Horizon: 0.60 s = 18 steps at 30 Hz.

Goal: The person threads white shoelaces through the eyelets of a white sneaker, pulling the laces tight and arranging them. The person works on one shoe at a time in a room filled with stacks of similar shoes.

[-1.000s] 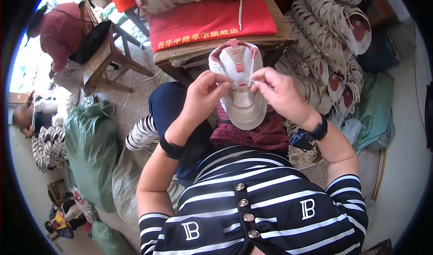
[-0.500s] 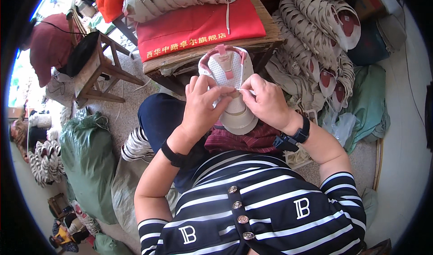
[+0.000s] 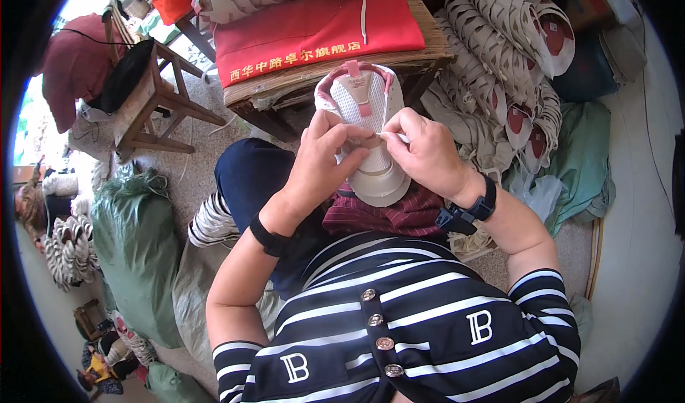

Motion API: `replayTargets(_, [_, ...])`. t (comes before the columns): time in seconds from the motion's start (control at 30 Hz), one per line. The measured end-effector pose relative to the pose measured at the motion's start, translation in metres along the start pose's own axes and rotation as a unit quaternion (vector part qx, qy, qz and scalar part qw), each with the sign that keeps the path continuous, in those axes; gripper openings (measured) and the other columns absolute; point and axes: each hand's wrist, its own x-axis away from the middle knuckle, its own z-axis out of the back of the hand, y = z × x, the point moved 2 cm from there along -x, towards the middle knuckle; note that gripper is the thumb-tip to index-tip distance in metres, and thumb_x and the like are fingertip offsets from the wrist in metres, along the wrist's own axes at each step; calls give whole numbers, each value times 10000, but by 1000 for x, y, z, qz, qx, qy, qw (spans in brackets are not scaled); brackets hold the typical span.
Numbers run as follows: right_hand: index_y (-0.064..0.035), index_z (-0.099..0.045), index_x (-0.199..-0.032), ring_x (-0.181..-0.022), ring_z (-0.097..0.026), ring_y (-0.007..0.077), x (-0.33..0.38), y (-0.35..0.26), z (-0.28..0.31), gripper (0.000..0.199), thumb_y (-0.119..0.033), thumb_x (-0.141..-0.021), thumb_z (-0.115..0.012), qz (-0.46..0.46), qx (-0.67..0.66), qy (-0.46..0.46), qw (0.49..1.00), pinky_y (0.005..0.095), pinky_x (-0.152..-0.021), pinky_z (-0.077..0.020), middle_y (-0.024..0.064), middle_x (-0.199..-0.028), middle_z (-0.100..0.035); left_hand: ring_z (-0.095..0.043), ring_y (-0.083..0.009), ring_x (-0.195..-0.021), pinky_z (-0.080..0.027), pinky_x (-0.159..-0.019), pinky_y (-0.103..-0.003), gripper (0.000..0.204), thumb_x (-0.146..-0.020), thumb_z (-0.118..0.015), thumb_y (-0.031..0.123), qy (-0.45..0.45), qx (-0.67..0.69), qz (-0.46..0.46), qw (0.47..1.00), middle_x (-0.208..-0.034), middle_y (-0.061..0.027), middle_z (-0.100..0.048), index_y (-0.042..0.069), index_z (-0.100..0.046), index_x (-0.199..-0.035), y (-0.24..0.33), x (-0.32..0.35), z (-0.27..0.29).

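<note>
A seated person in a navy and white striped top looks down at a small white mesh shoe with pink trim and a pale rubber sole (image 3: 364, 128), which rests toe toward the body on a dark red striped cloth (image 3: 389, 216) across the lap, its heel pointing at a low wooden bench (image 3: 335, 82). The left hand (image 3: 325, 162) lies over the left side of the shoe, fingers curled together and pressed on the upper near the middle; a black band sits on that wrist. The right hand (image 3: 428, 153), with a black wristwatch (image 3: 471, 210), meets it from the other side, thumb and forefinger pinched shut on the end of a thin white lace (image 3: 391, 136) over the shoe's front (how the lace runs through the shoe is hidden by the fingers). A bright red cloth with yellow lettering (image 3: 314, 32) covers the bench top, and white shoe uppers are piled on its far edge. To the right, stacks of white shoe soles with red insides (image 3: 514, 68) lean against the bench. To the left stand a wooden stool (image 3: 153, 107) and a large green sack (image 3: 135, 246) on the floor.
</note>
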Motion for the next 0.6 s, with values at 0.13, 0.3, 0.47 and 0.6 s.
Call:
replayTargets(0.13, [-35, -584, -981, -779, -697, 361, 4, 3, -7, 142, -90, -927, -703, -11, -50, 19, 999, 439, -661, -539, 160, -867, -698, -600, -265, -820, -528, -726, -378, 304, -788, -807, 67, -1, 27, 5, 1000, -1006, -116, -537, 96, -751, -1086, -2, 0, -1])
replayTargets(0.3, [-31, -575, -1017, -775, -692, 360, 6, 0, -9, 156, -76, -933, -698, 44, 35, 24, 998, 438, -663, -538, 154, -864, -688, -606, -250, -821, -529, -726, -366, 287, -795, -799, 54, -8, 37, 14, 999, -997, -113, -541, 87, -751, -1076, -5, -1, 0])
replayTargets(0.47, [-29, -579, -1020, -780, -691, 356, 8, 5, -10, 152, -73, -933, -696, 19, -4, 21, 1000, 432, -662, -540, 159, -873, -685, -599, -234, -818, -523, -721, -354, 265, -812, -790, 38, 1, 40, 20, 999, -985, -105, -539, 78, -749, -1070, -5, 0, -3])
replayTargets(0.6, [-27, -586, -1021, -782, -691, 358, 8, 5, -9, 147, -66, -930, -695, 7, -40, 19, 999, 424, -662, -542, 160, -869, -680, -556, -186, -855, -497, -719, -298, 255, -830, -776, -3, -4, 40, 17, 999, -1037, -78, -520, 70, -747, -1072, -8, 2, -4])
